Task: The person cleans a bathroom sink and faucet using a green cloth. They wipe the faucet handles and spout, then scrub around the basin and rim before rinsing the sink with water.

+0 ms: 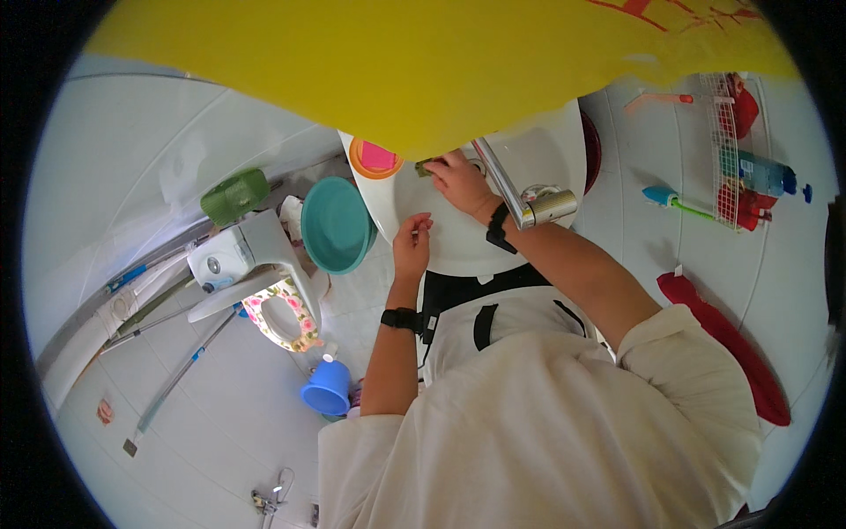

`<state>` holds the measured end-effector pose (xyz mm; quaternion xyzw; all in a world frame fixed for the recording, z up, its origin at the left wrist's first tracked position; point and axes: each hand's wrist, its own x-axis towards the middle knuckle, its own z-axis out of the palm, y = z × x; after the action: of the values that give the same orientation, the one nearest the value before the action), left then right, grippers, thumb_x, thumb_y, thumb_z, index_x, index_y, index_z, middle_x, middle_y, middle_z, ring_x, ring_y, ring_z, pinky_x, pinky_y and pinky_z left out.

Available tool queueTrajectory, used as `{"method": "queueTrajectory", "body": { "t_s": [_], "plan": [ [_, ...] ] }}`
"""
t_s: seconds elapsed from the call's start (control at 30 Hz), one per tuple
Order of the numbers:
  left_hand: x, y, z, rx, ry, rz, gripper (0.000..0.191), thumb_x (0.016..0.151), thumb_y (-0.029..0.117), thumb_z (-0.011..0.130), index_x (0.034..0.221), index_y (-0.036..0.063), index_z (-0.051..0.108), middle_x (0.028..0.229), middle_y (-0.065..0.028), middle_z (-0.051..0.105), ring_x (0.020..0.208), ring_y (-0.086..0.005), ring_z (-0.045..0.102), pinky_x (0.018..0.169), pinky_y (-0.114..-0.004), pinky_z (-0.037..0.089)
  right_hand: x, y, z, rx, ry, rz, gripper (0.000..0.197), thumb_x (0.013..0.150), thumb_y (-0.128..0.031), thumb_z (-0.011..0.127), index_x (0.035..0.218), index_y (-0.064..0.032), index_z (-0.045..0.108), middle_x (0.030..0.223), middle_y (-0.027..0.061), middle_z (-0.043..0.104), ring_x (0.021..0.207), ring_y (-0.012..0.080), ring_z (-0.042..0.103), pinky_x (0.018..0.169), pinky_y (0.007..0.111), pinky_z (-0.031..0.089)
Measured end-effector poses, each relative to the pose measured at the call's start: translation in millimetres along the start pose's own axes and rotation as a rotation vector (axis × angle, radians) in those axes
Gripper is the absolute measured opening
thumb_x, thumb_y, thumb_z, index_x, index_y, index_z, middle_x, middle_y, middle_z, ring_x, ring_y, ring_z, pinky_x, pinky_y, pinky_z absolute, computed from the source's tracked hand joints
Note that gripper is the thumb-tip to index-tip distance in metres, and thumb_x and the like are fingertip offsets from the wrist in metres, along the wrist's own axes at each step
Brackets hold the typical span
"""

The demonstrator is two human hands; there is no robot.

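Note:
My right hand is over the basin of a white washbasin, its fingers closed on a small green scouring pad. My left hand is above the basin's near left rim, fingers loosely curled with nothing visible in them. A chrome faucet reaches across the basin beside my right wrist. On the basin's left rim sits an orange round dish with a pink block in it. A blurred yellow sheet-like thing with red marks hides the far part of the basin.
Left of the washbasin are a teal plastic basin, a toilet with a floral seat cover, a green basket and a blue bucket. A white wire rack with bottles and a brush is on the right wall.

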<state>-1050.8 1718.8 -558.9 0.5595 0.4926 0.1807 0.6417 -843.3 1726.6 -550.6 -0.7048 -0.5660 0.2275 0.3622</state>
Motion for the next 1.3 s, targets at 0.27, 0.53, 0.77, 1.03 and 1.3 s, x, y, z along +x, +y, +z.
{"method": "queueTrajectory", "body": {
  "t_s": [0.27, 0.53, 0.77, 1.03, 1.3],
  "plan": [
    [-6.3, 17.9, -15.9, 0.142, 0.102, 0.090, 0.023, 0.095, 0.005, 0.058, 0.117, 0.0033, 0.063, 0.107, -0.0081, 0.068, 0.093, -0.0160, 0.063, 0.078, -0.028, 0.052, 33.0, -7.6, 17.0, -0.148, 0.252, 0.025, 0.027, 0.087, -0.007, 0.067, 0.114, -0.0080, 0.069, 0.113, 0.0108, 0.060, 0.104, 0.0337, 0.058, 0.089, 0.041, 0.051],
    [44.9, 95.9, -30.4, 0.688, 0.459, 0.386, 0.088, 0.070, 0.021, 0.085, 0.144, 0.0081, 0.039, 0.144, -0.0236, 0.041, 0.131, -0.0429, 0.038, 0.105, -0.048, 0.039, 10.9, 10.3, 10.0, -0.322, 0.227, 0.033, 0.026, 0.084, -0.007, 0.068, 0.110, -0.0087, 0.069, 0.115, 0.0133, 0.060, 0.106, 0.0354, 0.058, 0.090, 0.044, 0.049],
    [108.8, 119.3, -31.0, 0.982, 0.275, 0.309, 0.117, 0.058, 0.029, 0.091, 0.154, 0.0173, 0.025, 0.154, -0.0253, 0.025, 0.136, -0.0458, 0.033, 0.110, -0.052, 0.034, 23.5, -19.8, 43.3, -0.387, 0.252, 0.177, 0.042, 0.087, -0.008, 0.063, 0.129, -0.0071, 0.062, 0.111, 0.0185, 0.056, 0.106, 0.0397, 0.055, 0.090, 0.043, 0.049],
    [119.2, 93.9, -48.7, 1.068, 0.234, 0.226, 0.111, 0.062, 0.025, 0.087, 0.154, 0.0168, 0.027, 0.141, -0.0219, 0.037, 0.127, -0.0429, 0.039, 0.106, -0.052, 0.036, 8.9, -9.8, 14.9, -0.307, 0.174, 0.300, 0.047, 0.089, -0.007, 0.060, 0.134, 0.0027, 0.052, 0.113, 0.0253, 0.057, 0.100, 0.0416, 0.057, 0.090, 0.048, 0.049],
    [49.3, 99.1, -55.1, 0.857, 0.307, 0.319, 0.111, 0.058, 0.023, 0.090, 0.151, 0.0077, 0.031, 0.138, -0.0235, 0.039, 0.126, -0.0428, 0.040, 0.107, -0.049, 0.036, 43.1, -25.9, 50.1, -0.337, 0.075, 0.292, 0.051, 0.085, -0.004, 0.062, 0.134, 0.0031, 0.053, 0.113, 0.0236, 0.055, 0.103, 0.0404, 0.056, 0.092, 0.045, 0.049]
  ]
}}
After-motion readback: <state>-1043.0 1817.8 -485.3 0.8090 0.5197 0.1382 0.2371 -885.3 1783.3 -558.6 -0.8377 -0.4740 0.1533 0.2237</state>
